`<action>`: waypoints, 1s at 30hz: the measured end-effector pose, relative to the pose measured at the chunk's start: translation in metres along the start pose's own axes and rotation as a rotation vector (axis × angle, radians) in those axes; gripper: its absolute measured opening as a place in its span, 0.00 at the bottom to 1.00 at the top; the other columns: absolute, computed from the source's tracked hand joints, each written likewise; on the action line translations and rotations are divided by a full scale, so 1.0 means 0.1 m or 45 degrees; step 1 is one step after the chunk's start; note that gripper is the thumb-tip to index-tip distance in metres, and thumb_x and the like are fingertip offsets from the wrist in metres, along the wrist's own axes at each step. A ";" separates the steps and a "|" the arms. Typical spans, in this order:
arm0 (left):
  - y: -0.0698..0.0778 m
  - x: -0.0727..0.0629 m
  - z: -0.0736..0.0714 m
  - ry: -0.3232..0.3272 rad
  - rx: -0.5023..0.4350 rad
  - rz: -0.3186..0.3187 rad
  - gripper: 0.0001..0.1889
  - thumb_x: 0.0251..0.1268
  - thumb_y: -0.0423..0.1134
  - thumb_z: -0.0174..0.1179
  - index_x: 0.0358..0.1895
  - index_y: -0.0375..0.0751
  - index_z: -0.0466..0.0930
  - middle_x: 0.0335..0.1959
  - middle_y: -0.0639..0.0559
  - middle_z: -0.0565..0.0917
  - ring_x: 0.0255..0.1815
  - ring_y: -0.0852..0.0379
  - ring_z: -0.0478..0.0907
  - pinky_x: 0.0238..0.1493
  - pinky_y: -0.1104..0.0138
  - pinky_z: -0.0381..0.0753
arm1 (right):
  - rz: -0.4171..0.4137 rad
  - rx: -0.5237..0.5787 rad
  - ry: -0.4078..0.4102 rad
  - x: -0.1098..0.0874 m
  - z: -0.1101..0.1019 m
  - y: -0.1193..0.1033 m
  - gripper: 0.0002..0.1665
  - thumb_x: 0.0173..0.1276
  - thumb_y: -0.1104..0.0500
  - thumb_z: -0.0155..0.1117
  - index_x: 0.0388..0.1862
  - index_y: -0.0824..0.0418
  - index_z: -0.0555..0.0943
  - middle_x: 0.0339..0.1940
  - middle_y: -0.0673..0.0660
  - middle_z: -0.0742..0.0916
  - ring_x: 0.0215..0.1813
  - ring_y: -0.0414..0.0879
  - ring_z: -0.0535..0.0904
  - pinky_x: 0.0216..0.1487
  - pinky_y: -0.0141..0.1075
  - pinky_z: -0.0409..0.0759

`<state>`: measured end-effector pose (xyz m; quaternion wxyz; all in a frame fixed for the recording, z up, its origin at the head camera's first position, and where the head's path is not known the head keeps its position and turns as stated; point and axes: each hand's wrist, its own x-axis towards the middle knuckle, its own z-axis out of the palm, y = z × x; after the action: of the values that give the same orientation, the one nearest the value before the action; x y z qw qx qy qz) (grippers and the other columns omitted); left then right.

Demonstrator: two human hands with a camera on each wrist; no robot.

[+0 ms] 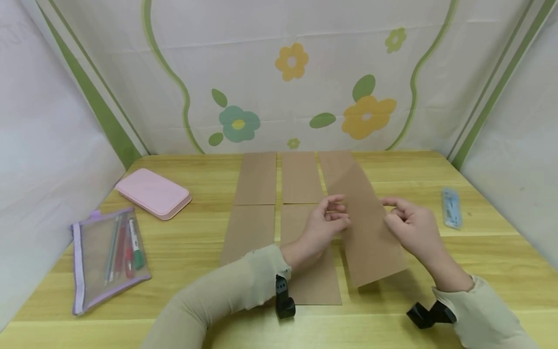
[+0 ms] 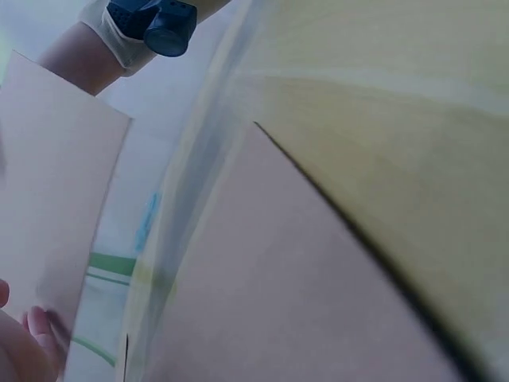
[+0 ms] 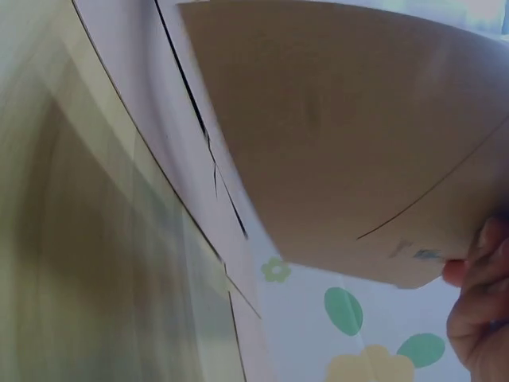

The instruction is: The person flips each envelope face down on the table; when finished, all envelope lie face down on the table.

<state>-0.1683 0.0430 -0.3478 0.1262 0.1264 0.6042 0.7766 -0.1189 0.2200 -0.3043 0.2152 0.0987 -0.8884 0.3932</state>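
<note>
A brown paper sheet (image 1: 370,228) is raised and tilted over the table, its near end lifted off the wood. My right hand (image 1: 414,232) pinches its right edge between thumb and fingers. At the left edge my left hand (image 1: 320,225) holds it, fingers curled and thumb tip against the paper. The sheet's underside (image 3: 334,135) shows a thin dark line in the right wrist view. Flat below lie several like sheets in two rows, among them a far middle one (image 1: 301,177) and a near left one (image 1: 250,230). The left forearm partly covers the near middle sheet (image 1: 320,286).
On the left are a pink case (image 1: 152,191) and a mesh zip pouch (image 1: 96,257) with pens inside. A small blue translucent box (image 1: 451,208) lies at the right. A white flowered curtain (image 1: 261,58) stands behind the wooden table (image 1: 183,261).
</note>
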 end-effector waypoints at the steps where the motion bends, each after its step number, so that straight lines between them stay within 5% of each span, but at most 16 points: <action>1: -0.01 0.00 -0.01 0.018 0.009 0.016 0.27 0.52 0.18 0.57 0.58 0.40 0.71 0.44 0.47 0.75 0.39 0.61 0.76 0.42 0.70 0.79 | 0.012 0.010 0.015 0.00 0.00 0.01 0.19 0.55 0.72 0.49 0.42 0.66 0.82 0.06 0.42 0.65 0.09 0.29 0.50 0.08 0.29 0.52; 10: -0.07 0.00 -0.06 0.165 0.039 0.044 0.24 0.50 0.20 0.59 0.54 0.35 0.72 0.45 0.47 0.75 0.41 0.60 0.74 0.43 0.72 0.76 | 0.199 0.232 0.139 -0.02 0.00 0.16 0.17 0.60 0.71 0.48 0.39 0.59 0.82 0.04 0.42 0.66 0.07 0.31 0.58 0.07 0.31 0.57; 19: -0.08 -0.01 -0.07 0.213 0.019 0.005 0.26 0.48 0.19 0.57 0.55 0.37 0.70 0.39 0.51 0.71 0.38 0.60 0.69 0.40 0.73 0.72 | 0.371 0.756 0.155 -0.04 0.04 0.21 0.22 0.62 0.73 0.46 0.34 0.50 0.83 0.12 0.45 0.82 0.12 0.35 0.75 0.12 0.26 0.71; 25: -0.08 0.01 -0.10 0.230 0.008 -0.030 0.27 0.49 0.19 0.56 0.56 0.37 0.71 0.37 0.52 0.71 0.35 0.61 0.68 0.35 0.75 0.71 | 0.459 0.826 0.031 -0.09 0.06 0.31 0.23 0.63 0.72 0.46 0.38 0.46 0.82 0.15 0.43 0.83 0.14 0.34 0.76 0.15 0.26 0.74; 30: -0.08 0.01 -0.13 0.222 0.027 -0.062 0.27 0.49 0.19 0.56 0.57 0.35 0.72 0.35 0.53 0.72 0.33 0.62 0.68 0.33 0.76 0.71 | 0.444 0.829 -0.138 -0.11 0.06 0.42 0.29 0.63 0.73 0.45 0.60 0.54 0.73 0.06 0.40 0.71 0.09 0.32 0.66 0.08 0.30 0.63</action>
<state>-0.1733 0.0332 -0.3583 0.0904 0.0450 0.6240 0.7749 -0.1254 0.2438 -0.3399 0.0552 0.0299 -0.7303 0.6802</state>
